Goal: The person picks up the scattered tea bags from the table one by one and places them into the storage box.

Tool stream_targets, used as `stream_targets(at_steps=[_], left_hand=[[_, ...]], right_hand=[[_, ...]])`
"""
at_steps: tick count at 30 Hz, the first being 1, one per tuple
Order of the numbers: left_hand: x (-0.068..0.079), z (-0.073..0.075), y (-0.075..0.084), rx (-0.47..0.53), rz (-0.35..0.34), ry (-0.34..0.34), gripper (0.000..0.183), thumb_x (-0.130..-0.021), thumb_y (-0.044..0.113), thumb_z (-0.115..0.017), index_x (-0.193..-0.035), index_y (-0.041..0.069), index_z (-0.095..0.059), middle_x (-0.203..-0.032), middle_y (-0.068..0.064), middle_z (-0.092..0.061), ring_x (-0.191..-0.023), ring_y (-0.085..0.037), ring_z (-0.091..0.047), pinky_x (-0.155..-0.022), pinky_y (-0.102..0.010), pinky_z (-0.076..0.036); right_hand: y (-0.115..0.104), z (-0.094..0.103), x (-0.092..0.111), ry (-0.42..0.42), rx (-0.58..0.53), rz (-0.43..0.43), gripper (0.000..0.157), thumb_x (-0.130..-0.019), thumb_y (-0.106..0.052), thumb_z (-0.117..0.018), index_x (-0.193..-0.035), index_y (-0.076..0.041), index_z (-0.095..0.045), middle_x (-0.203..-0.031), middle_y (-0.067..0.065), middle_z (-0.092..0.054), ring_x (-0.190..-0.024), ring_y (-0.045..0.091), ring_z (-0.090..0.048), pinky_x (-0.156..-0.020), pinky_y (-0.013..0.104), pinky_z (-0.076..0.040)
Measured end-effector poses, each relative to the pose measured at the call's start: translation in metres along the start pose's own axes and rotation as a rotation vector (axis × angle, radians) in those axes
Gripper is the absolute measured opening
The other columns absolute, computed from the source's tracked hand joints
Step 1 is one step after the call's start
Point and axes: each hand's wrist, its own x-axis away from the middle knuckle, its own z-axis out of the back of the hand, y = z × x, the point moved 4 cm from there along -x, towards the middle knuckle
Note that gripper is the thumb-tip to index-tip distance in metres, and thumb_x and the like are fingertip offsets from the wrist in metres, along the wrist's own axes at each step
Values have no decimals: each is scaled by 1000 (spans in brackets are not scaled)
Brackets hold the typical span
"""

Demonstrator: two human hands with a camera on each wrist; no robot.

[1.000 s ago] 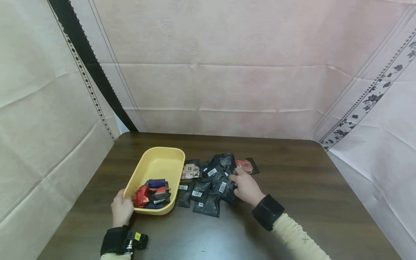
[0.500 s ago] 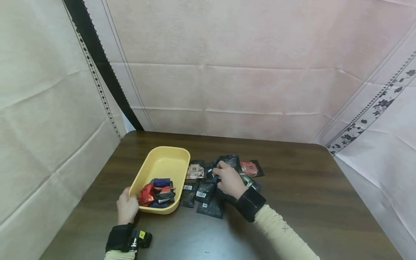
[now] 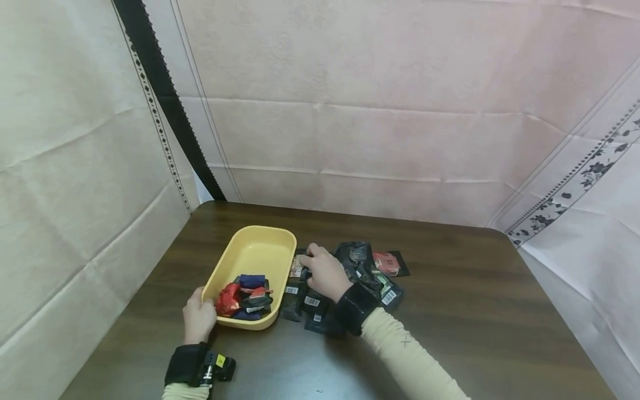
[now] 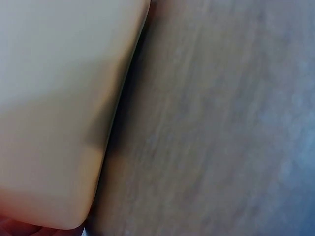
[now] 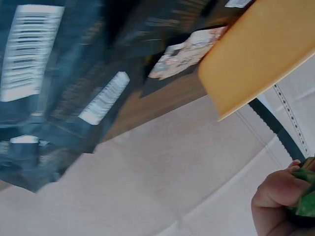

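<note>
My left hand (image 3: 198,319) grips the near left rim of a yellow plastic tray (image 3: 255,239). In the left wrist view the tray's outer wall (image 4: 44,147) fills the left side, with a bit of finger below it. Inside the tray's near end lie a red packet (image 3: 228,300), a dark blue packet (image 3: 252,281) and black ones. Just right of the tray is my right hand (image 3: 329,275), fingers curled. The right wrist view shows it pinching a small green-and-black packet (image 5: 306,200); most of that packet is out of frame.
Several black sachets with barcode labels (image 3: 357,255) lie piled right of the tray. A pink-fronted packet (image 3: 387,263) sits at the pile's far right. A picture-fronted packet (image 3: 296,266) is partly covered by the right hand. Pale cloth (image 3: 375,139) hangs behind the brown table (image 3: 450,311).
My right hand has moved left from the pile's right side towards the tray, with a packet in its fingers. A green-marked packet is now exposed on the pile. The left hand keeps its hold.
</note>
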Motion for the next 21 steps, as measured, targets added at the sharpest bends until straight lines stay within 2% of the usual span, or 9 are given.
stream_targets(at_steps=[3, 9, 15, 16, 19, 21], left_hand=[[1, 1, 0, -1, 9, -12, 45, -87, -1, -26, -131, -10, -31, -132, -33, -35, -120, -44, -35, -96, -58, -28], [1, -1, 3, -3, 11, -13, 45, -88, -1, -25, -131, -10, -31, -133, -32, -35, -121, -45, -34, -96, -58, -28], [1, -5, 4, -10, 0, -12, 44, -88, 0, -26, -130, -10, -33, -131, -33, -36, -120, -45, -34, -96, -58, -28], [1, -5, 3, -11, -4, -8, 43, -88, -1, -26, -129, -10, -33, -131, -33, -36, -120, -45, -35, -96, -58, -29], [1, -3, 1, -8, -7, 2, 43, -88, -1, -27, -129, -10, -33, -130, -34, -36, -119, -46, -35, -95, -58, -29], [2, -1, 0, -12, -11, 16, 42, -88, -1, -27, -129, -10, -34, -130, -34, -37, -118, -46, -36, -95, -59, -29]], right_hand=[[-11, -3, -12, 0, 34, 37, 32, -69, -5, -69, -99, -15, -66, -95, 4, -49, -82, 17, -50, -63, 26, -48], [-29, -12, -31, -60, 81, 76, 26, -72, -11, -72, -97, -17, -64, -95, 2, -44, -84, 15, -47, -62, 23, -46], [-39, -21, -48, -171, 28, 54, 30, -77, -15, -71, -106, -18, -62, -98, 2, -42, -86, 14, -44, -60, 19, -44], [-39, -27, -52, -168, 16, 65, 33, -77, -17, -71, -108, -19, -60, -100, 3, -42, -86, 15, -44, -61, 20, -44], [-47, -32, -63, -187, -17, 68, 45, -79, -20, -70, -121, -22, -55, -115, 6, -43, -97, 18, -45, -74, 24, -46], [-51, -37, -71, -183, -35, 69, 58, -80, -28, -68, -133, -25, -45, -130, 9, -39, -111, 24, -44, -86, 31, -44]])
